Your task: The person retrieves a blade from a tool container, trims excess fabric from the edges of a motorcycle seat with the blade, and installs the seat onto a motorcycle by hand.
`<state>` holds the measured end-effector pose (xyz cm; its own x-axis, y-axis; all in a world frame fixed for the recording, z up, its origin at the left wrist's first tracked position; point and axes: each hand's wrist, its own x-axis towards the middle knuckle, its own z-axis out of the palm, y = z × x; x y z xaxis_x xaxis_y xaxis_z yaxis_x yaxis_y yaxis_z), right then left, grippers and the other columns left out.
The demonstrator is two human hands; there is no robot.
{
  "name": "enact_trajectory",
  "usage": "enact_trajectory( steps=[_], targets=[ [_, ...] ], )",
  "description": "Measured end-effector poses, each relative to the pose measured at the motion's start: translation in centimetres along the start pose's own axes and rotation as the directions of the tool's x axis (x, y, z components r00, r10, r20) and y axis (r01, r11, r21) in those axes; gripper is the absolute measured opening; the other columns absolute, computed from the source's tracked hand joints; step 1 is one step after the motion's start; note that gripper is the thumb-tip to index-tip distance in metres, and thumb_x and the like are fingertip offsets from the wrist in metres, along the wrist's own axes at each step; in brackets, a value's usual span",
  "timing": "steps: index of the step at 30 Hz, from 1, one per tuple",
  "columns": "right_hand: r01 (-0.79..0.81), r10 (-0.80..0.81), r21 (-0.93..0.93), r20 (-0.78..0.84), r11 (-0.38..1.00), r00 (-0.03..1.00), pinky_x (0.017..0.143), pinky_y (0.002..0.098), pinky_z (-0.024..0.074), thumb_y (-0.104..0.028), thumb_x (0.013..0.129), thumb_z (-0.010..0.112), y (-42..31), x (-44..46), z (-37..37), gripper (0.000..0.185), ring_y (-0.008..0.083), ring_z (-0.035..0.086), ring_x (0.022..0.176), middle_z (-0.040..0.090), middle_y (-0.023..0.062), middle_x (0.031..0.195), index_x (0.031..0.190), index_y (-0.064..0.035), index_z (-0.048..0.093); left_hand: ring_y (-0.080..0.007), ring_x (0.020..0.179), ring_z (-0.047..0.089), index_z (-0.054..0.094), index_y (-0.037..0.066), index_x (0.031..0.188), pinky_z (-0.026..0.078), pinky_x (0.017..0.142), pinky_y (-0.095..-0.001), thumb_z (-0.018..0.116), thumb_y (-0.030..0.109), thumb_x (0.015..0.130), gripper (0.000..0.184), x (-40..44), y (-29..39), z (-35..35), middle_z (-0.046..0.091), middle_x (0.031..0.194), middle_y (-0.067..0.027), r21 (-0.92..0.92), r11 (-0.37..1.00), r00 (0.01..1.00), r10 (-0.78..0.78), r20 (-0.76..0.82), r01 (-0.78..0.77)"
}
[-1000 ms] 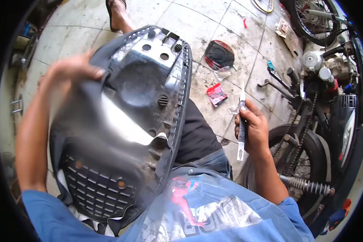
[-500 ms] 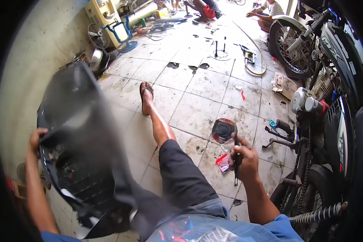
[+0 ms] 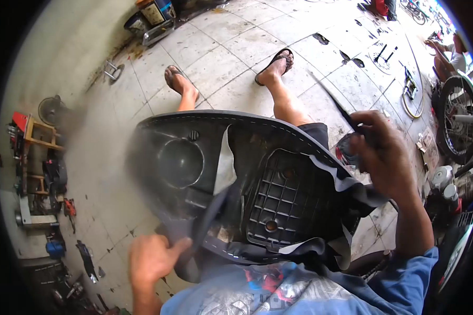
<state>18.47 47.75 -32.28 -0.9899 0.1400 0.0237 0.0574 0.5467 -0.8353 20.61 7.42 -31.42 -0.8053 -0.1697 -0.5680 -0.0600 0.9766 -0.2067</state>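
Observation:
An upside-down motorcycle seat (image 3: 294, 202) lies across my lap, its black ribbed plastic base facing up. Its black seat cover (image 3: 215, 118) wraps round the rim with a line of white stitching, and pale undersides of loose flaps show in places. My left hand (image 3: 155, 260) is closed at the near left edge, with the thumb against a dark fold of the cover; motion blurs this spot. Above the right end of the seat, my right hand (image 3: 383, 149) grips a thin pointed tool (image 3: 335, 100) with a dark handle, its tip directed up and left.
Motorcycle parts stand at the right, including a spoked wheel (image 3: 460, 118). A yellow hose (image 3: 420, 94) and loose parts lie on the tiled floor. Tools and a wooden stand (image 3: 42, 131) line the left wall. Another person (image 3: 449, 58) sits at the upper right.
The seat has swung from upright at my left side to flat across my lap. My left hand has come to its near edge. The view has turned left; the tool stays in my right hand.

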Motion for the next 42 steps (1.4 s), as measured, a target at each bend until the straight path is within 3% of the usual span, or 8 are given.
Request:
enact_trajectory(
  steps=[3,4,5,6,8,12,15,42],
  targets=[
    [-0.024,0.088,-0.269,0.23,0.963,0.969,0.068,0.0502,0.0489,-0.013,0.097,0.059,-3.1,2.8,1.8,0.017,0.0419,0.066,0.082,0.066,0.0215,0.083,0.112,-0.0072,0.055,-0.0269,0.052,0.061,0.072,0.003,0.082,0.049,0.057,-0.0413,0.079,0.039,0.082,0.037,2.0,3.1,-5.7,0.065,0.063,-0.012,-0.506,0.813,0.931,0.115,-0.347,-0.289],
    [0.076,0.003,-0.285,0.268,0.955,0.963,0.068,0.0505,0.0498,-0.013,0.095,0.06,-1.7,3.6,2.6,0.019,0.0407,0.066,0.08,0.066,0.0201,0.086,0.113,-0.008,0.056,-0.0247,0.062,0.061,0.069,0.003,0.099,0.05,0.06,-0.0381,0.081,0.026,0.08,0.032,4.3,4.8,-5.2,0.066,0.074,-0.0125,-0.577,0.689,0.871,0.166,-0.463,-0.438],
    [0.192,-0.109,-0.317,0.261,0.929,0.959,0.068,0.0505,0.0505,-0.012,0.094,0.061,-0.5,3.9,3.3,0.021,0.0411,0.066,0.08,0.065,0.0195,0.088,0.113,-0.008,0.056,-0.0175,0.072,0.058,0.067,0.0,0.101,0.046,0.066,-0.0312,0.082,0.018,0.077,0.033,7.3,7.3,-4.2,0.066,0.085,-0.0113,-0.375,0.612,0.64,0.294,-0.71,-0.697],
    [0.302,-0.219,-0.35,0.257,0.887,0.941,0.069,0.0505,0.0512,-0.011,0.092,0.062,0.4,4.5,4.0,0.022,0.0416,0.066,0.079,0.064,0.0189,0.09,0.113,-0.008,0.057,-0.0248,0.094,0.061,0.066,0.002,0.108,0.047,0.081,-0.0364,0.083,0.031,0.077,0.046,9.4,9.2,-4.2,0.067,0.102,-0.0138,-0.1,0.711,0.536,0.422,-0.731,-0.696],
    [0.343,-0.249,-0.319,0.3,0.883,0.921,0.067,0.0478,0.0537,-0.006,0.085,0.064,1.7,5.6,5.3,0.029,0.04,0.066,0.077,0.062,0.016,0.094,0.113,-0.0073,0.058,-0.0314,0.106,0.056,0.067,0.005,0.105,0.037,0.096,-0.0449,0.079,0.053,0.074,0.059,12.9,13.0,-3.3,0.067,0.099,-0.0111,-0.019,0.793,0.55,0.405,-0.73,-0.609],
    [0.404,-0.248,-0.392,0.391,0.826,0.887,0.063,0.0459,0.0541,-0.006,0.082,0.063,0.8,6.9,6.9,0.031,0.0359,0.067,0.073,0.06,0.0136,0.09,0.112,-0.0077,0.059,-0.026,0.091,0.056,0.066,0.008,0.092,0.034,0.089,-0.0413,0.081,0.034,0.076,0.034,17.2,15.1,-1.8,0.068,0.091,-0.0044,-0.084,0.776,0.543,0.355,-0.761,-0.625],
    [0.418,-0.2,-0.428,0.467,0.801,0.861,0.058,0.0442,0.0529,-0.007,0.082,0.062,-0.2,7.6,8.0,0.032,0.0331,0.066,0.071,0.056,0.012,0.087,0.113,-0.0079,0.058,-0.0227,0.076,0.056,0.065,0.012,0.078,0.037,0.083,-0.0406,0.074,0.018,0.08,0.011,17.4,14.2,-1.9,0.062,0.075,0.001,-0.171,0.613,0.452,0.338,-0.826,-0.772],
    [0.491,-0.207,-0.457,0.541,0.742,0.815,0.055,0.0428,0.0517,-0.007,0.078,0.064,-2.3,10.0,9.4,0.035,0.0302,0.065,0.071,0.055,0.0096,0.089,0.113,-0.0056,0.056,-0.0242,0.076,0.053,0.063,0.009,0.081,0.035,0.084,-0.0384,0.07,0.012,0.084,0.008,16.6,13.0,-3.9,0.056,0.075,-0.0031,-0.231,0.54,0.495,0.417,-0.763,-0.81]
  ],
)
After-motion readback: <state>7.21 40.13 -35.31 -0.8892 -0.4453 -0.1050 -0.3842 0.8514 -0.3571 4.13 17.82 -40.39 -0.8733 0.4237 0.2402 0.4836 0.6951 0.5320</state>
